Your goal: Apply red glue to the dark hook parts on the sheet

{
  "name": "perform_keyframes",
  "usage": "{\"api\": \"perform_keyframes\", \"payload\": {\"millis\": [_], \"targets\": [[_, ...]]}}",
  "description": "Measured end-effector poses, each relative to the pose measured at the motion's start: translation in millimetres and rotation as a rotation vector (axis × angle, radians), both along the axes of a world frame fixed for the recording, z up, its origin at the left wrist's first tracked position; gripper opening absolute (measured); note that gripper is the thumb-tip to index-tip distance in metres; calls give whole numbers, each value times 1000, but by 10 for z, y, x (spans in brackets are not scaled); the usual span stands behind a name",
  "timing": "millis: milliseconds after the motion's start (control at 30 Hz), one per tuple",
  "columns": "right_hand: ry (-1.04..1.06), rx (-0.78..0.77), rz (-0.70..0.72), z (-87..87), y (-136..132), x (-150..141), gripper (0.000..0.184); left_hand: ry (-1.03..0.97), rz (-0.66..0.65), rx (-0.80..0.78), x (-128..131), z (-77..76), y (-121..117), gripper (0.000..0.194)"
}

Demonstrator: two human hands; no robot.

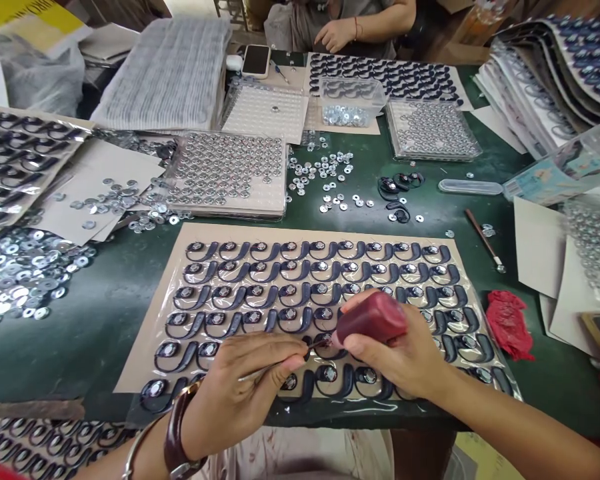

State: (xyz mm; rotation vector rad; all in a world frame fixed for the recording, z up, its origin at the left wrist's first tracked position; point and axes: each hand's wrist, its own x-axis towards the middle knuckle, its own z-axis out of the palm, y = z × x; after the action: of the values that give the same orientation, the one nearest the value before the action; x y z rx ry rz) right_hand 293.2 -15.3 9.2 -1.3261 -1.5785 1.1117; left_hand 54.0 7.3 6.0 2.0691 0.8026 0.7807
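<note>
My left hand (pixel 253 380) is closed in a pinch around a thin metal tool (pixel 253 375), its kind not clear; the tip points right, toward an earpiece. My right hand (pixel 405 353) grips a dark red squeeze bottle (pixel 373 318), tilted with its nozzle down and to the left. Nozzle and tool tip come close together over one dark ear-hook earpiece (pixel 325 343); whether they touch it I cannot tell. Rows of these earpieces, each with a round silver centre, lie under both hands on a clear plastic sheet over brown card (pixel 145 340). My hands hide several of them.
Loose metal washers (pixel 20 273) are heaped at left. Behind the card stand a tray of silver discs (pixel 225 167) and a clear box (pixel 350 100). A red cloth (pixel 510 323) and a brown-handled brush (pixel 485 240) lie at right. Across the table is another person's hand (pixel 336 35).
</note>
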Motion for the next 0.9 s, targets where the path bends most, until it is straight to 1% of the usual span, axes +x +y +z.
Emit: {"api": "perform_keyframes", "payload": {"millis": [67, 133, 233, 333, 400, 433, 533, 600, 667, 700, 767, 900], "targets": [[92, -117, -12, 86, 32, 78, 18, -6, -26, 40, -2, -1, -14, 18], [186, -179, -32, 107, 77, 192, 22, -13, -48, 78, -8, -5, -29, 21], [325, -274, -34, 17, 123, 418, 35, -29, -67, 141, -22, -3, -52, 27], [414, -324, -102, -86, 129, 604, 46, 15, -91, 215, -42, 18, -68, 28], [403, -292, -145, -93, 137, 626, 46, 67, -126, 265, -55, 31, -65, 29], [369, -262, -154, -76, 150, 597, 43, 86, -141, 291, -58, 32, -59, 29], [191, -133, -146, 5, 226, 391, 26, 113, -167, 409, -51, 12, -19, 28], [84, -13, -113, 32, 300, 229, 18, 143, -198, 501, -33, -12, 14, 29], [6, 90, -85, 9, 372, 109, 14, 179, -235, 558, -7, -27, 42, 29], [-21, 114, -75, -19, 402, 71, 13, 188, -244, 569, 7, -27, 52, 29], [-42, 121, -70, -95, 441, 38, 13, 192, -248, 580, 34, -16, 61, 27], [2, 76, -47, -230, 441, 45, 16, 230, -258, 630, 70, 6, 31, 26]]}}
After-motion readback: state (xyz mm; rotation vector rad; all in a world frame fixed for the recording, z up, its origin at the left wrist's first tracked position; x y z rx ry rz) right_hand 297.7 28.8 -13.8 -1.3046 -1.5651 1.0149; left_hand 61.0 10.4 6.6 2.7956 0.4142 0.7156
